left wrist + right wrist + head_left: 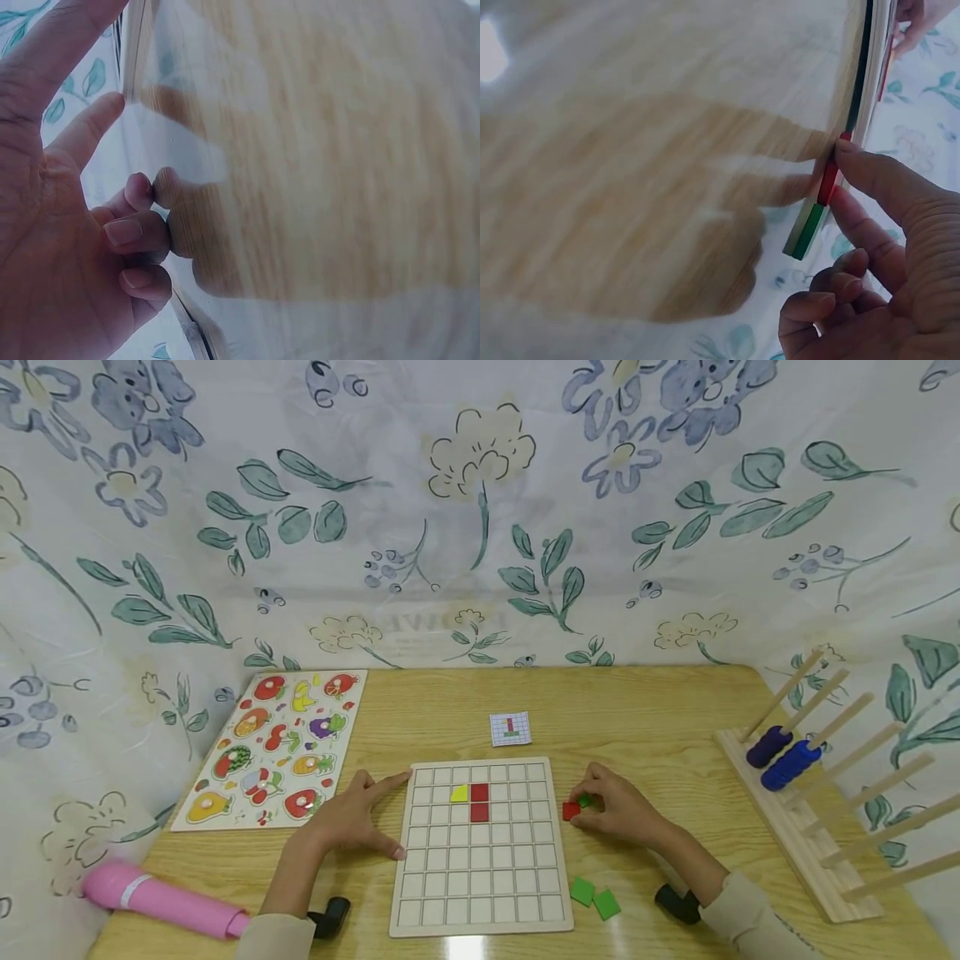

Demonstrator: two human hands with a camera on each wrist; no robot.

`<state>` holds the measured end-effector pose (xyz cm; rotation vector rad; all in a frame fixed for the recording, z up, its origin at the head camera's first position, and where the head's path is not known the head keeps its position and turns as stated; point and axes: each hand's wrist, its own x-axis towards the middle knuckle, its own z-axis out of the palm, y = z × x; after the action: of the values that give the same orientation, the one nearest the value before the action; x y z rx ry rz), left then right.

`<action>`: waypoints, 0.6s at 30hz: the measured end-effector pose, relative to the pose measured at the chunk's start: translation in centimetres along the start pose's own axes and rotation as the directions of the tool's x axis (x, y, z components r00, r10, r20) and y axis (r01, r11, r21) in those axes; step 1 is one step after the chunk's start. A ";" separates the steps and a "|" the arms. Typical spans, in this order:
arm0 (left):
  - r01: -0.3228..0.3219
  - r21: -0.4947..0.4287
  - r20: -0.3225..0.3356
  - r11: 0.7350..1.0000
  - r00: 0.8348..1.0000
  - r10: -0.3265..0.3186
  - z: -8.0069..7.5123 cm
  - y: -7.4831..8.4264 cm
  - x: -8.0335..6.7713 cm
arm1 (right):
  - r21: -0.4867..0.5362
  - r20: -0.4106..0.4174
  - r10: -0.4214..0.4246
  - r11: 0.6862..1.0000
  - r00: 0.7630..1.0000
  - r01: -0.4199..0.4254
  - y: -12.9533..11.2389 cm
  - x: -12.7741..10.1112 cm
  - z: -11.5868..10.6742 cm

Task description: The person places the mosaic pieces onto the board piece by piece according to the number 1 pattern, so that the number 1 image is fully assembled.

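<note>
Right hand (pixel 617 808) pinches a red square tile (pixel 571 811) beside the pale wooden grid board (pixel 480 887).
Left hand (pixel 347 817), fingers spread, touches the grid board's left edge; a green square tile (pixel 587 800) crowds the red one, a white fruit-picture board (pixel 262 757) lies left, a wooden peg rack (pixel 797 845) right.

R hand (pixel 617 806) prob. pinches red tile (pixel 571 811).

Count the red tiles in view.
3. The upper red tile and lower red tile sit in adjoining squares of the grid board; the third red tile is at the fingertips of the right hand, which could hide more.
</note>
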<state>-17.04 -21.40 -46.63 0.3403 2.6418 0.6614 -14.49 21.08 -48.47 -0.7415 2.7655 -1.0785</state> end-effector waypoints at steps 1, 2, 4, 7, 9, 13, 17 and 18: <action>0.002 -0.001 0.000 1.000 1.000 -0.002 0.0 0.0 0.0 | -0.010 -0.005 -0.004 1.000 1.000 0.004 0.0 0.0 0.0; 0.003 -0.001 0.000 1.000 1.000 -0.003 0.0 0.0 0.0 | -0.019 -0.010 -0.009 1.000 1.000 0.009 0.0 0.0 0.1; 0.000 0.001 0.002 1.000 1.000 0.000 0.0 0.0 0.0 | -0.029 -0.022 -0.010 1.000 1.000 0.009 0.0 -0.1 0.1; 0.002 0.006 0.006 1.000 1.000 -0.002 -0.1 0.1 0.0 | -0.016 -0.040 -0.006 1.000 0.999 0.006 0.0 -0.1 0.2; 0.004 0.009 0.008 1.000 1.000 -0.004 -0.1 0.2 0.0 | 0.004 -0.051 -0.005 1.000 0.999 0.005 -0.1 -0.2 0.2; 0.003 0.009 0.008 1.000 1.000 -0.003 -0.1 0.3 -0.1 | 0.064 -0.065 -0.011 0.998 0.998 0.015 -0.1 -0.2 0.2; 0.002 0.006 0.008 1.000 1.000 -0.002 -0.2 0.3 -0.2 | 0.134 -0.071 -0.008 0.991 0.997 0.018 -0.2 -0.2 0.2; 0.006 0.006 0.008 1.000 1.000 -0.006 -0.2 0.4 -0.2 | 0.154 -0.069 -0.004 0.988 0.998 0.014 -0.3 -0.1 0.1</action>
<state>-16.93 -21.23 -46.21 0.3355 2.6371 0.6492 -14.21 20.87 -48.40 -0.7111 2.6959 -1.3257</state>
